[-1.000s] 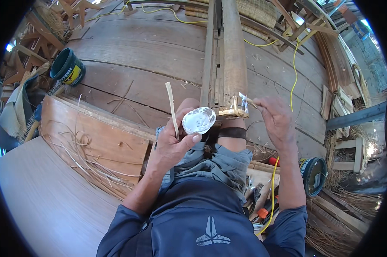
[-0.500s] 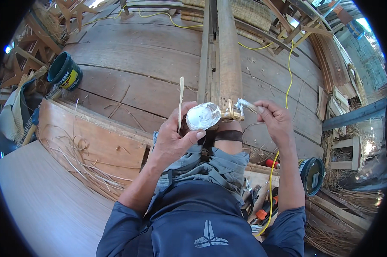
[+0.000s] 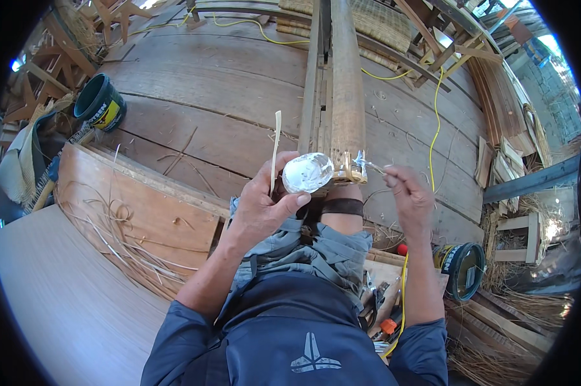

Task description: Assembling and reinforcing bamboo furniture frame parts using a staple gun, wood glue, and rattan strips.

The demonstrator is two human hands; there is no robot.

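My left hand [image 3: 255,204] is closed round a clear cup [image 3: 308,174] of white paste, tilted so its mouth faces up. A thin pale strip of cane or wood [image 3: 277,145] stands upright by the same hand's fingers. Pinched in my right hand [image 3: 411,199] is a thin stick [image 3: 374,168], its far end coated in white. That coated end is at the small wooden frame [image 3: 349,175] on the near end of a rounded wooden beam [image 3: 346,96]; whether it touches cannot be told. The frame lies just right of the cup, above my knee.
Dark green buckets stand at the left [image 3: 101,103] and right [image 3: 459,270]. Loose cane strips [image 3: 126,235] lie over a curved wooden board at my left. A yellow cord [image 3: 436,122] runs across the plank floor. Hand tools [image 3: 384,309] lie by my right leg.
My right hand has come slightly down and left. The stick has turned, with its white end still by the frame. My left hand and the cup have barely moved.
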